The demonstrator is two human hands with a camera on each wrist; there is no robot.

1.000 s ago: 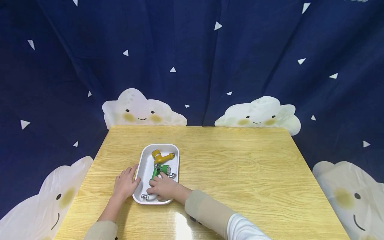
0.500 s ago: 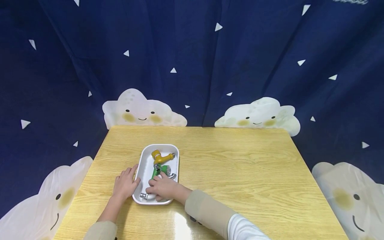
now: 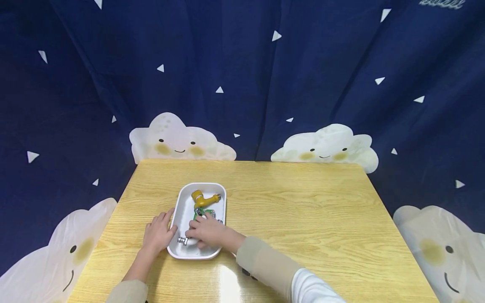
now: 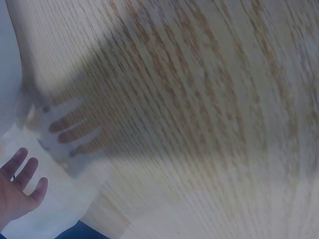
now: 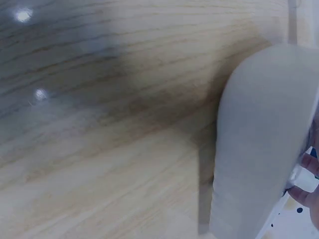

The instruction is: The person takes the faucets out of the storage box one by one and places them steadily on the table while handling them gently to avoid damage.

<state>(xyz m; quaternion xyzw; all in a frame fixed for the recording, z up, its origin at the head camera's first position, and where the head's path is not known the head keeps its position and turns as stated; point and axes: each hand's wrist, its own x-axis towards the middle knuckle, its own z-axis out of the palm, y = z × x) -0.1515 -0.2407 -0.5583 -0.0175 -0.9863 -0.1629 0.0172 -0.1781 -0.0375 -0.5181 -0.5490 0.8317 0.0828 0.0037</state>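
Observation:
A white tray (image 3: 185,212) holds several toy-coloured taps. My left hand (image 3: 157,234) rests at the tray's left side, fingers spread, thumb by the rim. Inside the tray, my right hand (image 3: 208,232) curls its fingers round a white tap with a chrome end (image 3: 182,241); the hand covers most of its body. Just beyond those fingers lies a green tap (image 3: 209,212), partly hidden. Farther back in the tray sits a yellow tap (image 3: 206,201). In the right wrist view, the right fingers (image 5: 301,195) touch a shiny metal part at the right edge.
The tray stands on the left half of a wooden table (image 3: 295,219). A dark blue curtain (image 3: 250,75) with white triangles and clouds hangs behind and beside the table.
My right hand has shifted slightly away from me and up, and the white tap's chrome end has moved with it. The left hand has stayed put.

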